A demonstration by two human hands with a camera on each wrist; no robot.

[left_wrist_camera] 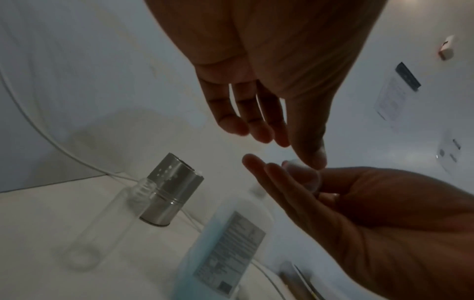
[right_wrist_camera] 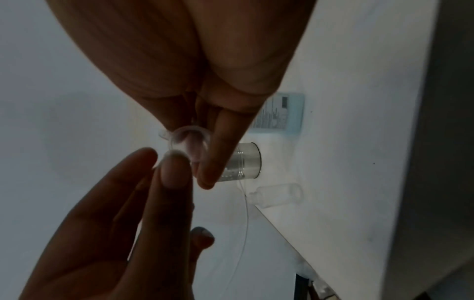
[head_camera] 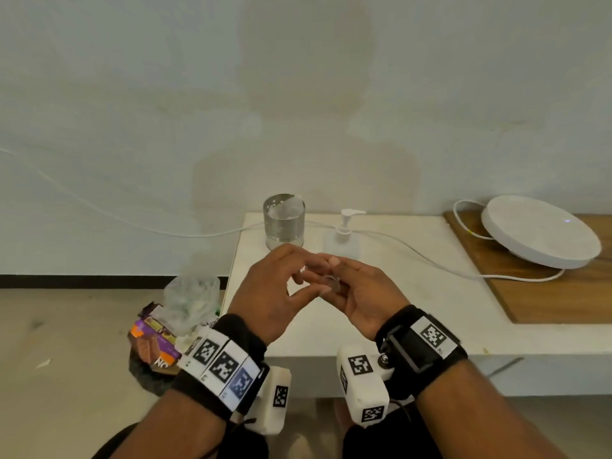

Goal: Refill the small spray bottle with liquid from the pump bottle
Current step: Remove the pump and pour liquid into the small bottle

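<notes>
Above a white tabletop (head_camera: pixel 414 293), a person's right hand (head_camera: pixel 367 293) pinches a small clear plastic funnel-like cup (right_wrist_camera: pixel 188 143) between thumb and fingers, while the left hand (head_camera: pixel 275 293) reaches in from 9 o'clock, its thumb tip (left_wrist_camera: pixel 314 156) touching the cup's rim and its other fingers (left_wrist_camera: pixel 246 119) loosely extended and holding nothing. The piece is blurred in every view and may be a cap rather than a funnel.

The small clear spray bottle (left_wrist_camera: pixel 107 223), uncapped with its threaded neck bare, stands on the table below the hands at 11 o'clock of the left-wrist view, just beside a perforated brushed-steel cylinder holder (head_camera: pixel 284 226). The blue-filled pump bottle with white dispenser head (head_camera: pixel 344 238) stands at 12 o'clock of the hands, near the wall.

The step in hand appears to be readying the clear piece before pumping. Doing it well likely means keeping the pinch light so the thin plastic does not deform, turning its narrow end downward, and bringing it squarely over the open neck while the free hand steadies the light, easily tipped spray bottle.

Both wrists are raised clear of the table, palms angled toward each other, fingertips meeting at centre.
</notes>
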